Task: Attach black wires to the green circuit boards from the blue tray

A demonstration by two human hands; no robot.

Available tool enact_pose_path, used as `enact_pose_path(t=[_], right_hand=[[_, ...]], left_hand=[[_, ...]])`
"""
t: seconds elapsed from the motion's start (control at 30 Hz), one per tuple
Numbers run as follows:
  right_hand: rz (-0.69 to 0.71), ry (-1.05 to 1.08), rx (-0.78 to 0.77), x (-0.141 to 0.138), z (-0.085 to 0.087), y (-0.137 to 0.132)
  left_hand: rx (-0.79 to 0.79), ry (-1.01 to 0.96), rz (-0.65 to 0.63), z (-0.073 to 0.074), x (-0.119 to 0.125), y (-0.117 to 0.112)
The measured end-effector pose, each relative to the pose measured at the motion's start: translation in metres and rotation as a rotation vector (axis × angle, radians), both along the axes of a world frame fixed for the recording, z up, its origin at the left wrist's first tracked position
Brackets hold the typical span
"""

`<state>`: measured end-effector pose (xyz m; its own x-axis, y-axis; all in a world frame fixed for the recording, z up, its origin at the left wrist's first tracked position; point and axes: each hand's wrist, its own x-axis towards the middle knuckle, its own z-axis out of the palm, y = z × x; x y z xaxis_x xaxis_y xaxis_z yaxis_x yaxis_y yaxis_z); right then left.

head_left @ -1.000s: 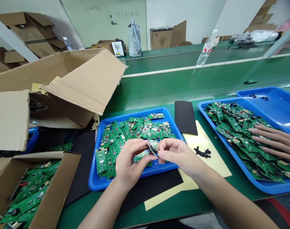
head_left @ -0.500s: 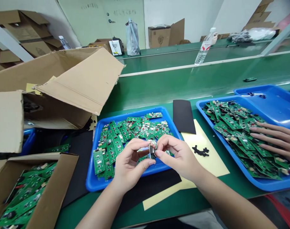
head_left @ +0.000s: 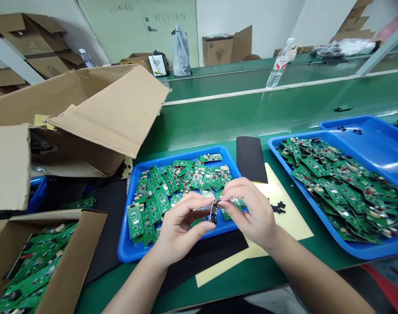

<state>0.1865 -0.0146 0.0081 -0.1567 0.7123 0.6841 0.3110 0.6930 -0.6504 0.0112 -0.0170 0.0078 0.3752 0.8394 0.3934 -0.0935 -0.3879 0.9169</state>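
The left hand (head_left: 179, 229) and right hand (head_left: 251, 213) share a narrow grip on a small dark component (head_left: 213, 213) — held just above a blue tray (head_left: 124, 244) heaped with green circuit boards (head_left: 153, 205).

Small dark component (head_left: 213, 213), upright, pinched mid-air

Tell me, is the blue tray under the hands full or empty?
Full: the blue tray holds green circuit boards piled across most of it.
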Motion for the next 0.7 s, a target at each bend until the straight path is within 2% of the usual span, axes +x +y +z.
enact_pose_path(t=[0.27,0.43,0.57,0.7], right_hand=[[-0.089,-0.117,0.262,0.004,-0.0036,0.0023],[-0.104,-0.222,0.326,0.0076,-0.0058,0.0023],[-0.027,-0.176,0.305,0.0057,-0.0053,0.0033],[-0.009,0.021,0.125,0.0057,-0.0007,0.0027]], left_hand=[[-0.326,-0.028,-0.222,0.0033,-0.0052,0.0046],[-0.482,-0.104,-0.266,0.0035,-0.0061,0.0042],[-0.478,-0.074,-0.234,0.0051,-0.0072,0.0052],[-0.36,0.007,-0.17,0.0064,-0.0081,0.0072]])
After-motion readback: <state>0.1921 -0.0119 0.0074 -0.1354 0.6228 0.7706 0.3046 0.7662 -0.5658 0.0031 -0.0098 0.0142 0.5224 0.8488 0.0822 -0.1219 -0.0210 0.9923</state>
